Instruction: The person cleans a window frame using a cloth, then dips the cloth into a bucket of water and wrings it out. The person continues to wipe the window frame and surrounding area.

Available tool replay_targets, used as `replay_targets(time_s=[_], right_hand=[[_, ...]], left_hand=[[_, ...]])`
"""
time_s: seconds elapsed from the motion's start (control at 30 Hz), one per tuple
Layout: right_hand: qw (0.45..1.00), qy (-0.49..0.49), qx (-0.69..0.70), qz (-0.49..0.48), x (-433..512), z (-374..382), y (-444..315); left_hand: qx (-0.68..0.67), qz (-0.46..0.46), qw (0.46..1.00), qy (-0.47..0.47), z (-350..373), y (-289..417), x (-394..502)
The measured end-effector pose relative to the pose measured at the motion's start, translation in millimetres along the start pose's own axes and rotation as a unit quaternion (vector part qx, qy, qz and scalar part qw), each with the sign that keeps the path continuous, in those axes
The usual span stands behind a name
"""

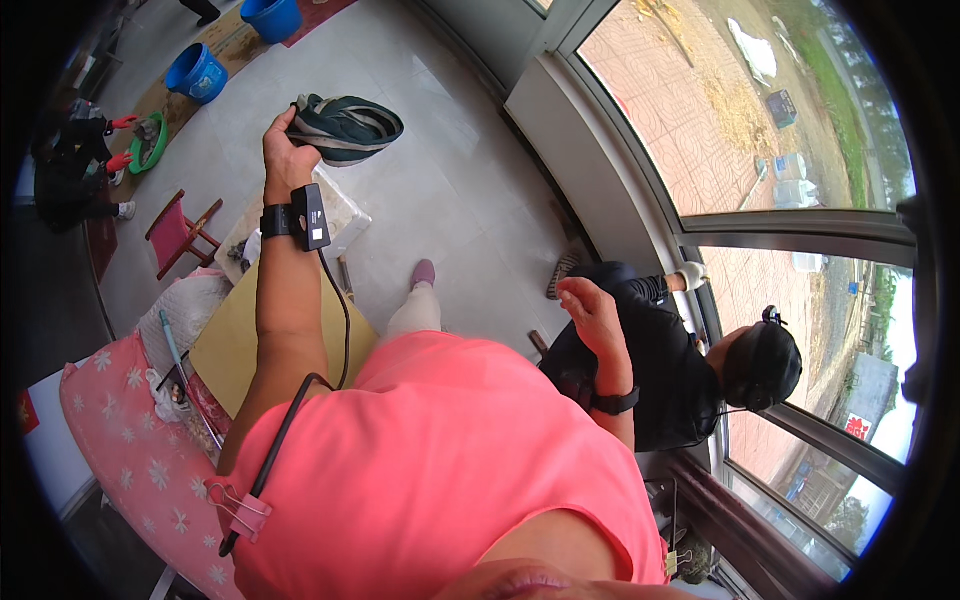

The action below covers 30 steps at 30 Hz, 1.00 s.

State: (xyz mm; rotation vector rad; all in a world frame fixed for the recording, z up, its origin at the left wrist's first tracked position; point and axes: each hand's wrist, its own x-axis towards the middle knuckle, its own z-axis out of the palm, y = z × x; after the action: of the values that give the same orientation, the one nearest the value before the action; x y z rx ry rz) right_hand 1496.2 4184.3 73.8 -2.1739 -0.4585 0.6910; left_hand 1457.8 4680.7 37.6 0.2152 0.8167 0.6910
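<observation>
My left hand (291, 154) grips the near edge of a dark green and grey striped cloth item (346, 129), held out over the tiled floor. It is rolled into a loose ring; whether it is a garment or a shoe cannot be told. A black strap with a small box and cable sits on that wrist. My right hand (592, 311) is raised at the right with its fingers slightly bent, holding nothing, in front of a crouching co-worker in black (652, 360). A yellow board (247, 330) lies beneath my left forearm.
At the far left a person in red gloves handles a green basin (150, 146). Two blue buckets (196, 73) (271, 19) stand beyond. A folding stool (176, 234) and a pink floral cover (142, 442) are at the left. Large windows (795, 225) line the right.
</observation>
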Motion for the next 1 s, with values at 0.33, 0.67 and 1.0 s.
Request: replay_targets(time_s=[0.33, 0.67, 1.0], right_hand=[[0.989, 0.025, 0.134, 0.065, 139.1, -23.2, -35.7], [0.99, -0.057, 0.127, 0.004, 406.5, 2.5, -121.1], [0.952, -0.272, 0.04, -0.136, 689.8, 98.2, -340.4]], left_hand=[[-0.024, 0.048, 0.999, -0.002, 86.4, 95.6, 110.6], [-0.06, 0.076, 0.994, 0.042, 100.6, 184.1, 247.8], [-0.112, 0.161, 0.978, 0.075, 152.2, 284.9, 358.6]])
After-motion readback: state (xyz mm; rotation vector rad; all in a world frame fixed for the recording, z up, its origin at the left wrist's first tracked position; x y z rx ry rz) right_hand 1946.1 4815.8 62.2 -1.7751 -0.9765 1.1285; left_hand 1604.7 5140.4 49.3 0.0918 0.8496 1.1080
